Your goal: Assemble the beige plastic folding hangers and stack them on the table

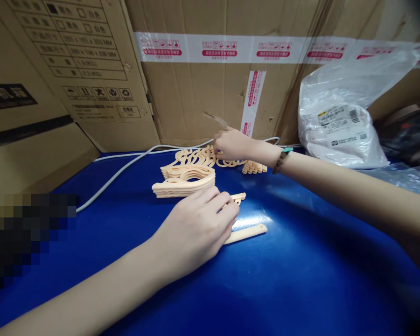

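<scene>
My left hand [201,226] is closed around cream plastic parts that look like pieces of a folding hanger. A short end [238,198] and a long rounded arm [248,233] stick out to the right of its fingers. Just behind it lies a neat stack of cream hanger arms [182,186]. Farther back, my right hand [233,143] reaches down with curled fingers to a group of curved cream hook-like pieces [194,156]. Its fingertips are mostly hidden, so what they pinch cannot be made out.
A small pile of short cream pieces [255,167] lies under the right wrist. A white cable [121,172] runs along the back of the blue table [301,284]. Cardboard boxes [196,93] wall the back and left. A white plastic bag [339,126] stands at right.
</scene>
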